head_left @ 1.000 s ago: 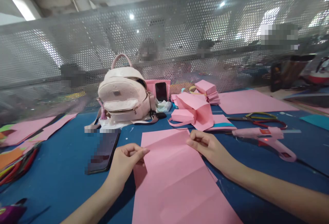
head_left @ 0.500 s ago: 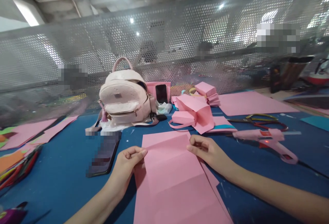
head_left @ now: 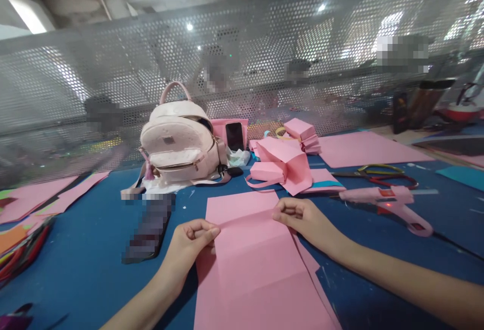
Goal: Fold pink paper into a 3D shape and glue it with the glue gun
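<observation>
One blue table (head_left: 94,229). One creased pink paper sheet (head_left: 260,269) at 6 o'clock, over more pink paper (head_left: 308,260), layers uncountable. Step looks like lining up or folding; next move calls for both edges kept even. From sheet: one off-white zipped backpack (head_left: 177,138), 11 o'clock; one pink plastic glue gun (head_left: 378,196), 2 o'clock. Two hands: left hand (head_left: 192,244) pinches sheet's left edge, right hand (head_left: 308,221) its upper right. Two dark rectangular phones (head_left: 151,229), 10 and 12 o'clock.

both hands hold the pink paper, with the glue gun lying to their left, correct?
The side is wrong: the head view shows the pink glue gun to their right. The left hand and right hand do hold the pink paper.
</observation>
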`<state>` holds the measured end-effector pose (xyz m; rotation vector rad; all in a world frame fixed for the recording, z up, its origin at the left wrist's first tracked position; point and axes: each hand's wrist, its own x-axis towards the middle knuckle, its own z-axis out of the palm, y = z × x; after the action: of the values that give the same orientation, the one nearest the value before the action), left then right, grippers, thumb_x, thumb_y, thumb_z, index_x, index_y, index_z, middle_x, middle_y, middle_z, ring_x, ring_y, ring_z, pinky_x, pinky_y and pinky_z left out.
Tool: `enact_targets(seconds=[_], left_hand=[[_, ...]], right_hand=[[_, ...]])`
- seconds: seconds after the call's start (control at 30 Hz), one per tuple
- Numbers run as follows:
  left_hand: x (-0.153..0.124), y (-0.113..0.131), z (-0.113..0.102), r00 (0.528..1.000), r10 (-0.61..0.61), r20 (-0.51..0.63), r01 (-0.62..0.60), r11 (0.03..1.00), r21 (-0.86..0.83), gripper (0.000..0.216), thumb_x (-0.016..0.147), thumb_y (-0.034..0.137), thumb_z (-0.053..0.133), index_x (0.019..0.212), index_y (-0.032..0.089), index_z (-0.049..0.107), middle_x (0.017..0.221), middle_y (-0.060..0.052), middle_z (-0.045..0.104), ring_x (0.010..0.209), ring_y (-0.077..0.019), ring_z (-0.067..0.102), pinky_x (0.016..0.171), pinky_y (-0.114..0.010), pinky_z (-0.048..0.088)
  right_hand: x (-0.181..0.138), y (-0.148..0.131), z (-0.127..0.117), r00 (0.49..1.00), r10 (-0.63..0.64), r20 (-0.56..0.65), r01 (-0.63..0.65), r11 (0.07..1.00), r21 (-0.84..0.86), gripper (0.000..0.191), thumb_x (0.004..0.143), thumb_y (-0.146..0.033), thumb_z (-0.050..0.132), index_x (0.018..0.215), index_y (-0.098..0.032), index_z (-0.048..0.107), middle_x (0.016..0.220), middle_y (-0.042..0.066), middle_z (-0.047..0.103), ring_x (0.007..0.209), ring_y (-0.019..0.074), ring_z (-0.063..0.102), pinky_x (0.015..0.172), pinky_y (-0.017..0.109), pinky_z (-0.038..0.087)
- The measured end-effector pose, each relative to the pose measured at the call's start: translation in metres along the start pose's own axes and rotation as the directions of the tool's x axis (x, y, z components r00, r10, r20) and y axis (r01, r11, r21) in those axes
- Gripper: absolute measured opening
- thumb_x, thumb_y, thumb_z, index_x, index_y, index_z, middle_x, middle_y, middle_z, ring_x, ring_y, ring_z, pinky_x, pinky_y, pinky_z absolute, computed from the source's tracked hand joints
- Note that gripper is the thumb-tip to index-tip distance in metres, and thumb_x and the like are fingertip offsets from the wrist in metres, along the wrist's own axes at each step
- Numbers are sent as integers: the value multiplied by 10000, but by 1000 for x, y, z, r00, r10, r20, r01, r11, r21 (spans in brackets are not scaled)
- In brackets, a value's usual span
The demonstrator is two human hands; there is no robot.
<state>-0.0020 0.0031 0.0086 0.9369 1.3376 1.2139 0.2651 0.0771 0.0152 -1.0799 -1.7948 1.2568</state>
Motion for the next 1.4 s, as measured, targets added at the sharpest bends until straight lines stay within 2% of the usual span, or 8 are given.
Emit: enact_targets(seconds=[0.1,0.37,0.7,0.87,1.1,1.27,1.4], left_hand=[[2,-2,-2,1000,-7,7,7,1000,3,404,620,476,900,689,130,704,528,25,594,493,-73,550,539,-172,482],[8,-7,-9,998,-33,52,33,999,-1,435,589,487,923,691,122,710,536,10,612,495,-75,563,531,-169,484],[5,-4,-5,998,-42,46,43,999,-12,435,595,495,921,700,131,707,567,5,651,523,-82,601,562,-171,517],[6,-4,-7,997,-47,58,48,999,-11,443,588,496,925,696,126,706,528,28,607,486,-62,556,535,-158,499],[7,-4,-7,995,-65,70,65,998,0,449,583,498,926,700,122,710,584,-5,652,532,-90,600,554,-183,512],[5,-3,-4,997,-53,59,52,999,15,452,594,522,912,704,129,718,530,13,630,475,-66,544,507,-161,459],[4,-3,-4,996,-62,68,59,997,44,463,572,531,917,685,128,719,492,19,608,445,-68,522,488,-171,439]], right_hand=[[0,0,1,1000,3,1,-3,1000,1,404,780,-544,710,690,-185,547,611,-49,443,579,115,397,573,251,305],[0,-1,0,1000,-9,6,9,1000,11,421,754,-550,726,671,-179,547,640,-33,475,616,126,431,601,259,335],[1,0,0,1000,6,2,-6,1000,7,443,742,-580,715,662,-178,547,605,-45,437,577,114,396,573,254,310],[1,0,0,1000,9,11,-9,1000,0,458,745,-593,711,656,-179,537,593,-50,415,567,108,376,562,253,289],[2,1,0,999,23,36,-22,1000,-15,490,735,-621,712,657,-185,500,583,-60,384,554,99,333,550,248,250],[3,0,-2,994,34,101,-31,999,-36,499,736,-639,700,653,-187,503,596,-51,401,563,104,360,552,246,261],[4,3,-3,979,59,194,-45,996,-77,474,757,-620,690,704,-156,613,574,-45,421,531,100,348,523,247,242]])
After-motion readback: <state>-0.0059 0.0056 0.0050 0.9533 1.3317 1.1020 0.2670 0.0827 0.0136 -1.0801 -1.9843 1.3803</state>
